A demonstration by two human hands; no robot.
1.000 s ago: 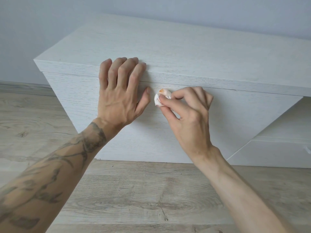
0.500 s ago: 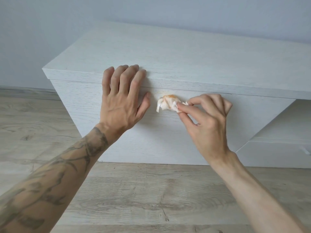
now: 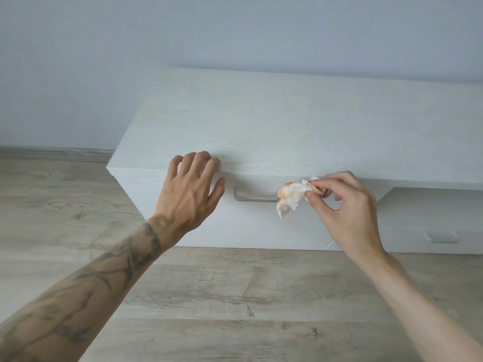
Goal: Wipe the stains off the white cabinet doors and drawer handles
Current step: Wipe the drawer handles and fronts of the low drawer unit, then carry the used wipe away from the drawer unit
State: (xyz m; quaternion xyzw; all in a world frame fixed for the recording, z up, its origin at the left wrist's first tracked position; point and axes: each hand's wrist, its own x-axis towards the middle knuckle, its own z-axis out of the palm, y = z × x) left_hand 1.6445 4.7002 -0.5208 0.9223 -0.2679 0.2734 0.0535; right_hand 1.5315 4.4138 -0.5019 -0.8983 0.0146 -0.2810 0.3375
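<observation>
Head view, quick count: one white cabinet (image 3: pixel 287 126), two handles, one crumpled tissue (image 3: pixel 291 195) and two bare hands. The main handle (image 3: pixel 254 197) sits on the cabinet front just under the top edge. The second handle (image 3: pixel 441 237) is well off to the right of it and lower, on a lower drawer (image 3: pixel 418 218).

Versus half a second ago, the tissue was bunched up close to the left thumb with the handle covered. Now the right hand (image 3: pixel 347 207) has slid away to the right, so the whole bar of the handle shows between the two hands. The view has also tipped up, with more of the wall (image 3: pixel 235 35) in it.

The left hand (image 3: pixel 188 194) is just left of the handle. Its fingers are spread and laid over the cabinet's top edge, thumb sticking out toward the handle, and it isn't gripping anything.

The right hand is just right of the handle and pinches the tissue between thumb and fingertips (image 3: pixel 308 193), the other fingers curled. The tissue has an orange smear on it. It sticks out left of those fingertips and covers the handle's right end, though I can't tell if it's actually touching. Below it all is a wood-look floor (image 3: pixel 209 296).
</observation>
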